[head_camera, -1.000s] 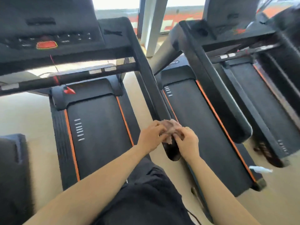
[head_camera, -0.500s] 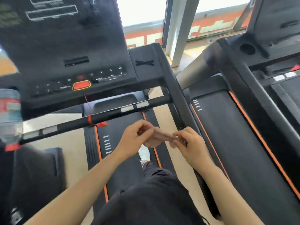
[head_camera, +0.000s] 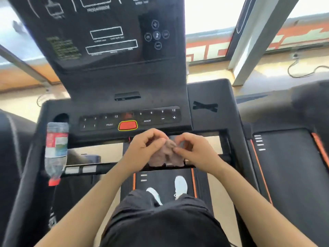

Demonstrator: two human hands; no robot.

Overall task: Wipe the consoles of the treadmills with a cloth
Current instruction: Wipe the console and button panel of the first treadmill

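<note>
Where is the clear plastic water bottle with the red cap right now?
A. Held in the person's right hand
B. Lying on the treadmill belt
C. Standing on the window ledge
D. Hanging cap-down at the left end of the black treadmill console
D: the clear plastic water bottle hangs with its red cap lowest below the cup hole at the left end of the black treadmill console.

Bright daylight through wide windows (head_camera: 210, 13) ahead, split by a pale upright post (head_camera: 263, 40). Below the glass, an orange and white banner (head_camera: 213, 50) and a beige floor (head_camera: 210, 75) with a loose black cable (head_camera: 302, 73) on the right. Glare washing out the panes.
</note>
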